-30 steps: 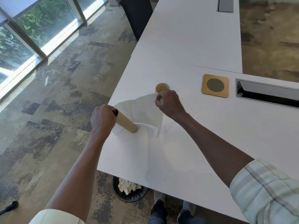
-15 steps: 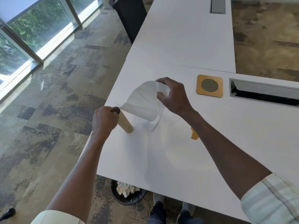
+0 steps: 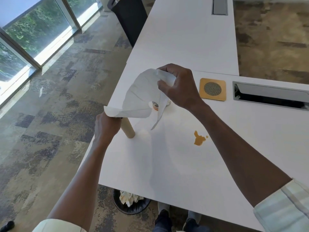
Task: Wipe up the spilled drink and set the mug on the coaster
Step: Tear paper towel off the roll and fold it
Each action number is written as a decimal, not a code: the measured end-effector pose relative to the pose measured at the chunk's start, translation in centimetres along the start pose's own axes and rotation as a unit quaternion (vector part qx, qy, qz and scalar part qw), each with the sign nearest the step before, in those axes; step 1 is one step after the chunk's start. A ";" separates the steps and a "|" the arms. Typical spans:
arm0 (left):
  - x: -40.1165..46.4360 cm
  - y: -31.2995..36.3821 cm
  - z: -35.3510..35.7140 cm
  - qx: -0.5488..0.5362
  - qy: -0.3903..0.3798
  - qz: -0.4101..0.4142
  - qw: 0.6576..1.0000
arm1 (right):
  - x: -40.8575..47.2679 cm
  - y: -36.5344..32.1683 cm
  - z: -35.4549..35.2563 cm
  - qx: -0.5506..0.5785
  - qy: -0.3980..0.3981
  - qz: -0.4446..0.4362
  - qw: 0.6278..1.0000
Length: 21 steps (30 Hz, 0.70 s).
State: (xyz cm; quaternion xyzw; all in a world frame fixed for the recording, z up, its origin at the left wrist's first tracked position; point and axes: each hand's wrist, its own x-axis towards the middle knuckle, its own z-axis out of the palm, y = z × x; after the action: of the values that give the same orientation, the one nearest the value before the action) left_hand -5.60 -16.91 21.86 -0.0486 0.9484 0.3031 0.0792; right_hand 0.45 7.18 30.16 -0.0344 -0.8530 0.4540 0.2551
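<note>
An orange-brown spill [image 3: 199, 139] lies on the white table [image 3: 184, 164], below my right forearm. My left hand [image 3: 107, 127] grips a bare cardboard paper-towel tube [image 3: 127, 129] near the table's left edge. My right hand [image 3: 177, 86] pinches the upper corner of a white paper towel sheet [image 3: 138, 96] held above the table; its lower end hangs at the tube. The mug [image 3: 155, 105], white with orange print, shows only as a sliver behind the sheet. A square wooden coaster [image 3: 212, 89] with a round mesh centre lies right of my right hand.
A metal cable slot [image 3: 270, 96] is sunk into the table right of the coaster, another [image 3: 219, 5] at the far end. A black bin [image 3: 132, 202] with crumpled paper stands under the near edge. A dark chair [image 3: 130, 19] stands at the table's left side.
My right hand has lifted the sheet up and away from the tube. The spill, partly hidden by my right arm before, now shows in full. My left hand stays on the tube.
</note>
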 end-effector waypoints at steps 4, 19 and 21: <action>-0.3 0.1 -0.1 -0.031 -0.004 0.024 0.999 | 0.0 -0.2 -0.7 0.001 0.014 0.005 1.000; -2.3 3.1 -1.1 -0.044 0.131 0.132 0.982 | -0.2 -0.6 -3.5 -0.012 -0.004 0.025 1.000; -2.9 4.5 -1.4 -0.070 0.155 0.141 0.975 | -0.1 -0.9 -4.1 -0.010 -0.012 0.032 0.999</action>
State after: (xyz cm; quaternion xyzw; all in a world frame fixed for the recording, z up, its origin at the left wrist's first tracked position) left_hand -3.58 -13.95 26.00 0.0343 0.9227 0.3661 -0.1159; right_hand 2.62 9.71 32.64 -0.0591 -0.8591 0.4535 0.2298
